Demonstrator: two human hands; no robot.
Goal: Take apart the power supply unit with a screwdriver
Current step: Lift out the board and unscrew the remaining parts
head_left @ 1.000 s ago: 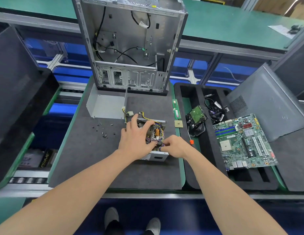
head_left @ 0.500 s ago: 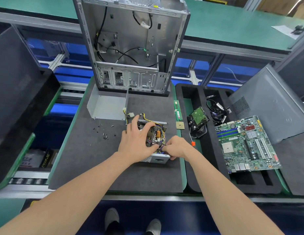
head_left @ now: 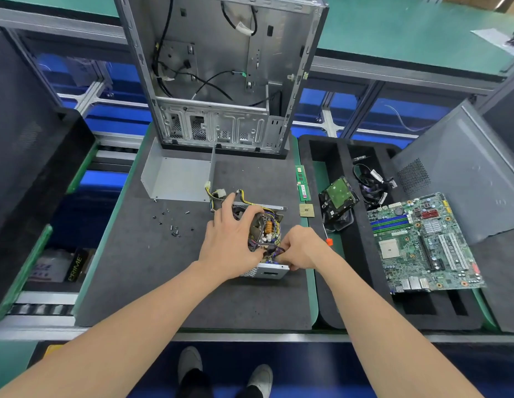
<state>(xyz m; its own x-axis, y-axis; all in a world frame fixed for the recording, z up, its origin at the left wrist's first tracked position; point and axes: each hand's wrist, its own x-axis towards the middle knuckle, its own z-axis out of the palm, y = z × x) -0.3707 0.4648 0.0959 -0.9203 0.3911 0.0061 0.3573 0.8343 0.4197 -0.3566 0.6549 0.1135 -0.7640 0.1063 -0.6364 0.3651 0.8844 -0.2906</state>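
Little has shifted in the last second: both hands sit where they were on the power supply unit (head_left: 268,228), and only the right hand (head_left: 303,248) has nudged closer against the unit's 5 o'clock corner. The unit lies open-topped at the middle of the desk (head_left: 169,282), its coils and boards exposed. The left hand (head_left: 233,242) is curled over the 9 o'clock side, gripping and steadying the unit. The right hand's fingers are bent and pinch the purple wires (head_left: 276,249) at that near corner.

The metal cover (head_left: 178,179) lies at 11 o'clock and loose screws (head_left: 174,225) at 9 o'clock, so the casing looks already unscrewed; freeing wiring seems the step in hand. A thin orange-tipped tool (head_left: 328,241), possibly the screwdriver, lies unheld at 3 o'clock.
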